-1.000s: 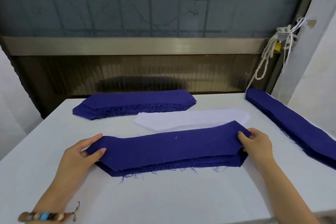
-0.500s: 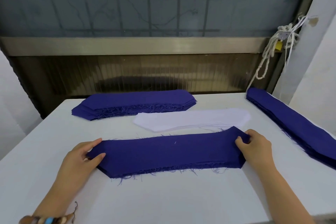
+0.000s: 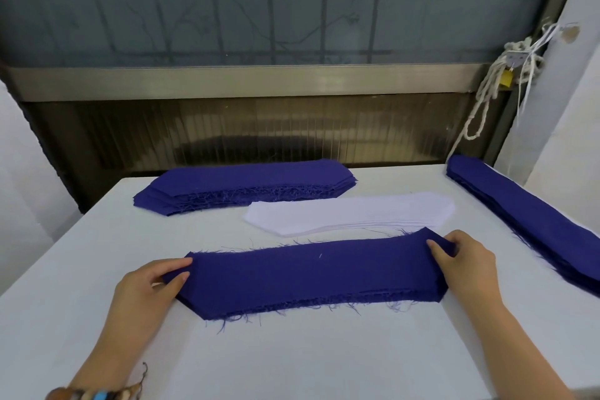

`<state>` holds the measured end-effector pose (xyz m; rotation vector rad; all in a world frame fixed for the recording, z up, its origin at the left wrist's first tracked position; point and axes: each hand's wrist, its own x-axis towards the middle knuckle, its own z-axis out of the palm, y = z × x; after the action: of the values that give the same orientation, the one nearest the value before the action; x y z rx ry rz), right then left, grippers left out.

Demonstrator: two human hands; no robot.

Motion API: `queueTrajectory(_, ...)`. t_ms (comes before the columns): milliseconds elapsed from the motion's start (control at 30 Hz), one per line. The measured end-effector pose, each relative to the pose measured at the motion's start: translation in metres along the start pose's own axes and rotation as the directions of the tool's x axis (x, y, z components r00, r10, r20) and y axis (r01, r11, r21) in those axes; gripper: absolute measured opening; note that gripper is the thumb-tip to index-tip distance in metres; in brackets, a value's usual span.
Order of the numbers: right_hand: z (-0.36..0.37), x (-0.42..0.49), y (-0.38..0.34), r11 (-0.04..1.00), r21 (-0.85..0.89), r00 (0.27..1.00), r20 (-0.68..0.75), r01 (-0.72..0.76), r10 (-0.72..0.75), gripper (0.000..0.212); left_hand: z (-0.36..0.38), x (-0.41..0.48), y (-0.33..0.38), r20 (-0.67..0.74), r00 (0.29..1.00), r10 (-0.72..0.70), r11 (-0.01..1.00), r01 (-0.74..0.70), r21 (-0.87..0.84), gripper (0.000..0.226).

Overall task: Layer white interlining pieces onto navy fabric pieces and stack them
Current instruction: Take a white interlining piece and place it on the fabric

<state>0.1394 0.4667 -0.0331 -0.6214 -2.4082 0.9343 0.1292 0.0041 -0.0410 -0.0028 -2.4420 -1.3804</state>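
- Surroundings first: white worktop (image 3: 292, 360) pushed up against a metal rail (image 3: 246, 81), with a grimy window (image 3: 227, 3) above it. A bundle of pale rope (image 3: 487, 88) hangs at the far right corner with something small and yellow tucked into it; can't tell what that is.
- Nothing sits between the hands and the cloth. The white interlining pile (image 3: 350, 216) lies just behind the near navy stack (image 3: 311, 276), close but apart from it.
- The near navy stack lies flat across the middle of the worktop, frayed threads sticking out along both long edges.
- Left hand (image 3: 146, 289) pinches the stack's left end, thumb on top. The fingers go underneath, so they're mostly hidden.
- Right hand (image 3: 464, 263) is curled over the right end and clamps it.
- A beaded bracelet (image 3: 94, 394) on the left wrist is cut off by the bottom edge.
- The right navy stack (image 3: 532, 224) runs along the right side of the worktop and gets chopped off by the frame edge.
- The far navy stack (image 3: 243, 185) sits at the back left, its layers slightly fanned.
- Count: three navy stacks, one white pile, two hands. The layers in each are too thin to count, and I can't see whether any white is sandwiched inside the near one.
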Motion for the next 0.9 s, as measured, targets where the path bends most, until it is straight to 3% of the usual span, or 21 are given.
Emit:
queueTrajectory(533, 0.002, -0.003, -0.006, 1.0, -0.018, 0.997, -0.071, -0.02, 0.018, 0.006, 0.0, 0.0, 0.004, -0.024, 1.0, 0.012, 0.993, -0.009, 0.114, 0.039)
queueTrajectory(767, 0.0, -0.006, -0.008, 0.996, -0.087, 0.999, -0.025, 0.028, -0.03, 0.014, 0.001, 0.003, -0.006, -0.06, 0.996, -0.066, 0.993, 0.072, 0.098, 0.049)
queueTrajectory(900, 0.001, -0.005, -0.006, 0.996, -0.082, 0.999, -0.015, 0.027, -0.028, 0.015, 0.0, 0.003, -0.007, -0.055, 0.995, -0.087, 0.988, 0.093, 0.122, 0.044)
